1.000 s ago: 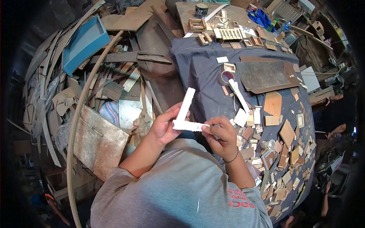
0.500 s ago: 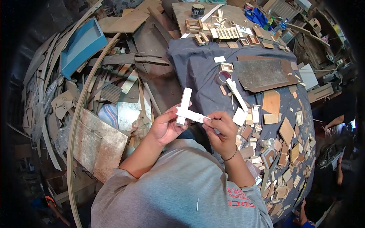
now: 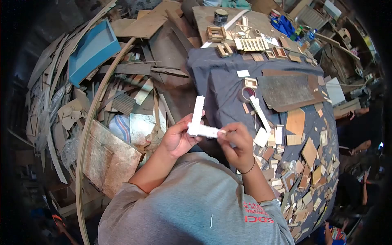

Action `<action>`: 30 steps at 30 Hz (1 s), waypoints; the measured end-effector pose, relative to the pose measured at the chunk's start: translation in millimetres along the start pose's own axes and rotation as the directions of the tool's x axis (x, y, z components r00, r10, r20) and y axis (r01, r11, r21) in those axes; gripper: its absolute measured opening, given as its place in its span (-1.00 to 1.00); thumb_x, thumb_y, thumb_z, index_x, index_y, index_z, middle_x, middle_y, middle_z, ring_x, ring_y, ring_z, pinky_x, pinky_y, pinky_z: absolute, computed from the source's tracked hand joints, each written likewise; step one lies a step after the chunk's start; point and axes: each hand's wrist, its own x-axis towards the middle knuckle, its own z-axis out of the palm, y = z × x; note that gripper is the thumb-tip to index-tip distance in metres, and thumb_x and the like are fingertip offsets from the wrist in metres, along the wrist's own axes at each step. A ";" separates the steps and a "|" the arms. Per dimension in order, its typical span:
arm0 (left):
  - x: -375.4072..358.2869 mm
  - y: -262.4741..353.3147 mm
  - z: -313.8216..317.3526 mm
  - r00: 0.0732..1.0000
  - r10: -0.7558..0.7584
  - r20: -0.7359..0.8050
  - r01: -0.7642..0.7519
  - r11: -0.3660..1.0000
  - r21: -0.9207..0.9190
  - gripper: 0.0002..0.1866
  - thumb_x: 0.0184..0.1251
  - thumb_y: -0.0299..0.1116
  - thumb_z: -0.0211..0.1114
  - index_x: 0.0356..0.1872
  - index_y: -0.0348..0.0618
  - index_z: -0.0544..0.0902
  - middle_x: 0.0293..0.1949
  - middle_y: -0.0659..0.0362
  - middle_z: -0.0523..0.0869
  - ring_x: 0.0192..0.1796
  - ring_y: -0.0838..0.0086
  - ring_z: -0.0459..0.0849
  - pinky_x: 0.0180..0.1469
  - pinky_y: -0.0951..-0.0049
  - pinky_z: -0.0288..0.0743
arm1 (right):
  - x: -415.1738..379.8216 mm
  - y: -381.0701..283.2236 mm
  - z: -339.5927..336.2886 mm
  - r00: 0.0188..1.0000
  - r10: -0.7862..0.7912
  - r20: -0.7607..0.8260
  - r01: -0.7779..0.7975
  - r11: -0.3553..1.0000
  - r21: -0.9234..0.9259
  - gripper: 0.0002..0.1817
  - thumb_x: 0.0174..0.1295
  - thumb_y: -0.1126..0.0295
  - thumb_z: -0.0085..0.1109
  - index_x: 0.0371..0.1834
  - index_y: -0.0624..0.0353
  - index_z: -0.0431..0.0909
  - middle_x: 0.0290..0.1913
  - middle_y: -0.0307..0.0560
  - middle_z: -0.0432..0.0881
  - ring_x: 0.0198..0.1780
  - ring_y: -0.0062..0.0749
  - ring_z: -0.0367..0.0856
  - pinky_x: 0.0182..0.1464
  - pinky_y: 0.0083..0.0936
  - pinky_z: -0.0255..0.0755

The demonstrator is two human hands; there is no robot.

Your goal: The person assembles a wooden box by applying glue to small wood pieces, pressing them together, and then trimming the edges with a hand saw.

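In front of my chest, my left hand (image 3: 180,136) is closed around an upright white strip (image 3: 198,110), gripping it near its lower end. A second white strip (image 3: 207,131), with a rough, uneven edge, lies across that lower end, so the two make an L shape. At its far right end, my right hand (image 3: 237,143) pinches this rough strip between thumb and fingers. The right palm is turned away and partly hidden. Nearest to the right hand, on the dark cloth, lies a white flat piece (image 3: 261,137).
A dark cloth (image 3: 228,102) covers the table at right, strewn with many wood offcuts (image 3: 309,152). A tape roll (image 3: 248,94) and long white strip (image 3: 260,113) lie there. Scrap boards and a blue tray (image 3: 92,51) pile up at left. Other people's arms (image 3: 362,148) show far right.
The rough strip has shifted down along the upright one, turning their crossing into an L-shaped corner. Both hands keep their hold. The surroundings sit slightly farther right in view.
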 end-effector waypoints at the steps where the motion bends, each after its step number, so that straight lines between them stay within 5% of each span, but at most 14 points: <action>1: 0.1 7.1 -1.3 1.000 0.018 0.000 -0.018 1.000 0.003 -0.50 0.38 -0.32 0.13 0.29 -0.26 0.34 -0.15 0.16 0.59 -0.18 0.48 0.57 -0.14 0.46 0.50 | 9.0 0.1 2.2 0.995 -0.074 0.069 0.071 0.996 0.049 -0.78 -0.08 0.61 0.27 -0.29 0.22 0.62 -0.26 -0.05 0.55 -0.27 -0.18 0.52 -0.21 -0.42 0.39; 4: -0.3 27.2 -5.8 0.997 0.067 -0.030 -0.067 0.998 0.007 -0.53 0.40 -0.35 0.10 0.29 -0.20 0.34 -0.11 0.14 0.59 -0.17 0.49 0.57 -0.15 0.46 0.49 | 26.8 1.8 11.5 0.984 -0.129 0.123 0.115 0.987 0.113 -0.77 -0.08 0.66 0.26 -0.29 0.24 0.62 -0.26 -0.05 0.55 -0.29 -0.23 0.53 -0.24 -0.45 0.40; 6: -0.5 34.7 -7.1 0.994 0.098 -0.037 -0.097 0.995 0.032 -0.48 0.37 -0.30 0.14 0.31 -0.23 0.31 -0.13 0.13 0.55 -0.19 0.46 0.56 -0.18 0.49 0.47 | 36.7 4.9 21.6 0.998 -0.029 -0.050 0.035 0.991 0.131 -0.77 -0.06 0.69 0.27 -0.30 0.25 0.61 -0.26 -0.03 0.55 -0.32 -0.29 0.54 -0.28 -0.50 0.41; 9: -3.4 46.3 -5.7 0.991 0.106 -0.085 -0.096 0.989 0.112 -0.41 0.31 -0.28 0.20 0.31 -0.26 0.28 -0.18 0.11 0.51 -0.26 0.44 0.55 -0.27 0.56 0.41 | 57.1 17.4 34.4 0.993 -0.071 -0.098 0.073 0.997 0.017 -0.78 -0.05 0.71 0.27 -0.30 0.25 0.61 -0.26 -0.03 0.54 -0.33 -0.32 0.54 -0.32 -0.53 0.42; 13: -4.3 56.7 -23.6 0.996 0.035 0.085 -0.038 0.999 0.036 -0.51 0.37 -0.34 0.13 0.29 -0.20 0.32 -0.12 0.09 0.61 -0.24 0.48 0.60 -0.25 0.51 0.40 | 71.7 32.5 48.1 0.979 -0.019 -0.202 0.010 0.999 -0.045 -0.80 -0.03 0.70 0.26 -0.32 0.25 0.60 -0.26 0.00 0.54 -0.29 -0.27 0.54 -0.26 -0.50 0.41; 24: -28.1 75.5 -32.5 0.988 0.154 0.012 -0.154 0.988 0.022 -0.43 0.33 -0.30 0.15 0.31 -0.30 0.26 -0.14 0.04 0.54 -0.21 0.38 0.59 -0.29 0.49 0.48 | 95.5 31.1 88.6 0.982 -0.053 -0.184 0.059 0.998 0.025 -0.83 0.05 0.69 0.23 -0.28 0.28 0.55 -0.21 0.01 0.50 -0.23 -0.26 0.50 -0.21 -0.49 0.39; 30: -27.0 86.8 -38.4 0.977 0.213 0.011 -0.213 0.977 -0.003 -0.49 0.35 -0.34 0.12 0.29 -0.24 0.28 -0.14 0.03 0.54 -0.20 0.36 0.59 -0.24 0.47 0.46 | 100.8 30.2 94.7 0.993 -0.120 -0.023 0.121 0.990 0.074 -0.81 0.07 0.70 0.20 -0.25 0.29 0.55 -0.18 -0.01 0.47 -0.26 -0.31 0.46 -0.23 -0.53 0.37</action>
